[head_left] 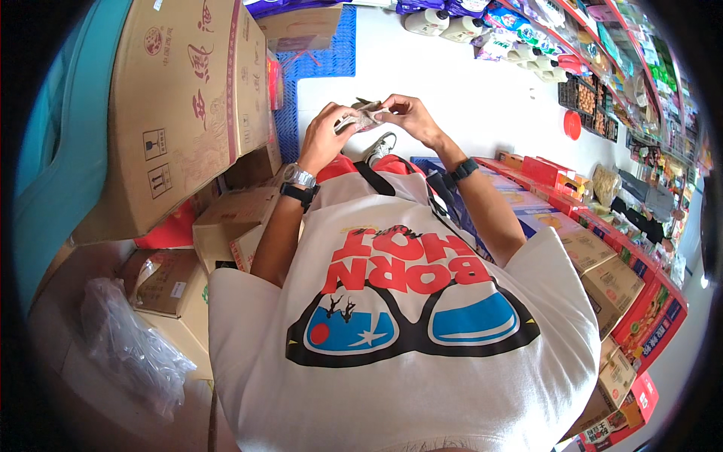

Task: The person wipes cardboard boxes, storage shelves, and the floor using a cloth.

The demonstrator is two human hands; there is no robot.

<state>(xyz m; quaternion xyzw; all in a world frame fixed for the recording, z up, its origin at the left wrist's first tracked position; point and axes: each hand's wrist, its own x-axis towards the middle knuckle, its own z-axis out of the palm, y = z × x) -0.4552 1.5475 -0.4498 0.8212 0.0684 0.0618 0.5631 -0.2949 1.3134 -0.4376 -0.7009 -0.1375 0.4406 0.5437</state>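
Note:
A small crumpled grey-brown cloth point(367, 116) stretches between my two hands, in front of my body and above the white floor. My left hand point(325, 134) is closed on its left end, with the fingers curled over it. On the other side, my right hand point(409, 117) pinches the right end between thumb and fingers. Folds stick up in the middle of the cloth, and part of it is hidden behind my fingers. Just below the hands, a shoe point(381, 146) shows on the floor.
A large brown carton point(181, 98) stands close on my left, with smaller cartons point(233, 215) and a clear plastic bag point(135, 343) below. Blue plastic pallets point(320, 64) lie ahead. Boxed goods point(595, 264) line my right, and stocked shelves point(602, 45) rise at far right.

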